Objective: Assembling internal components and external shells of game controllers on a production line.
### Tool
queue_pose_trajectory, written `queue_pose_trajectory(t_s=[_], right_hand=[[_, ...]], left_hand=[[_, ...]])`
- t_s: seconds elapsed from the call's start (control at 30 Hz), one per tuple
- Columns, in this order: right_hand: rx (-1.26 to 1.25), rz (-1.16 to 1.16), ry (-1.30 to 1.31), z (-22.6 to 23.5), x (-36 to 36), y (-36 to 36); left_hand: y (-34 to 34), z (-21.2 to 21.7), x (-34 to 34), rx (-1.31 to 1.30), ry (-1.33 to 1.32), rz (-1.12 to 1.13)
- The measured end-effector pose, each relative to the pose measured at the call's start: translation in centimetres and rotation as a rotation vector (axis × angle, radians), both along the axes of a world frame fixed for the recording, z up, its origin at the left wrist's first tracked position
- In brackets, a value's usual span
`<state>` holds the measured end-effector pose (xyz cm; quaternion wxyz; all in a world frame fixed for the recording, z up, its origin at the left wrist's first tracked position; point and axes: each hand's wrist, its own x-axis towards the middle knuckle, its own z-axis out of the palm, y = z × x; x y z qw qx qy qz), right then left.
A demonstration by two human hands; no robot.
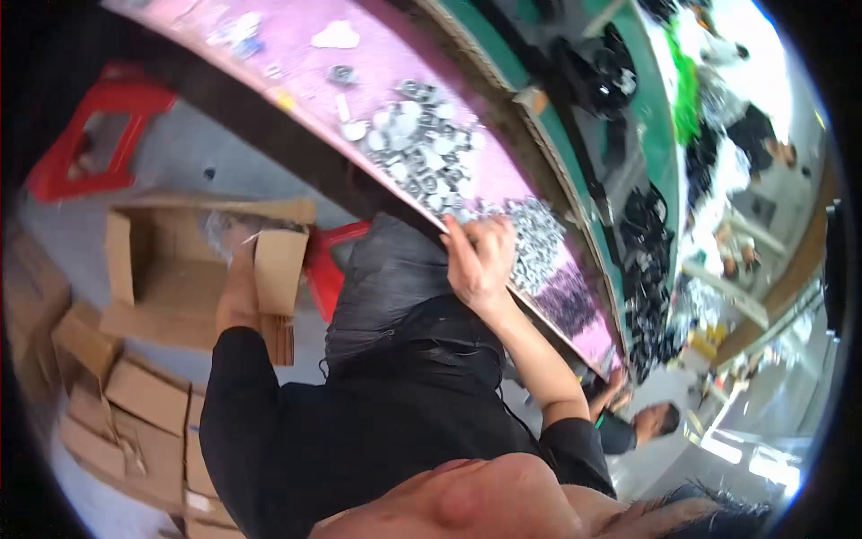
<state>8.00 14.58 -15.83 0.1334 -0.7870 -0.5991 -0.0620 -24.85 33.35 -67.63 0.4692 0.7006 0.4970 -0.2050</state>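
Note:
My left hand (239,235) reaches down into an open cardboard box (171,278) on the left. Clear plastic film (215,232) lies against it there; its fingers are blurred and partly hidden. My right hand (482,256) is on the near edge of a pink-topped table (359,85), fingers bent over the rim. Just beyond it lies a heap of small grey metal parts (536,242). Farther along the table is a pile of larger silver and white parts (422,144), and to the other side dark purple screws or pins (567,301).
Red plastic stools (108,135) stand by the table, one (334,265) beside my legs. Stacked cardboard boxes (144,404) fill the lower left. Beyond the pink table, a green bench (539,54) carries black bagged items (646,242). A co-worker (639,427) sits at the right end.

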Motion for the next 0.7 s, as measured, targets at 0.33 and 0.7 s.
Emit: queue_pose_trajectory(t_s=[0.33,0.7], right_hand=[[-0.030,-0.008,-0.097,0.4,0.0,-0.3],[-0.047,-0.021,-0.052,0.2,-0.7,-0.4]], left_hand=[[-11.3,10.2,-20.2,-0.085,-0.265,-0.208],[-9.9,7.0,-13.4,-0.041,-0.403,-0.253]])
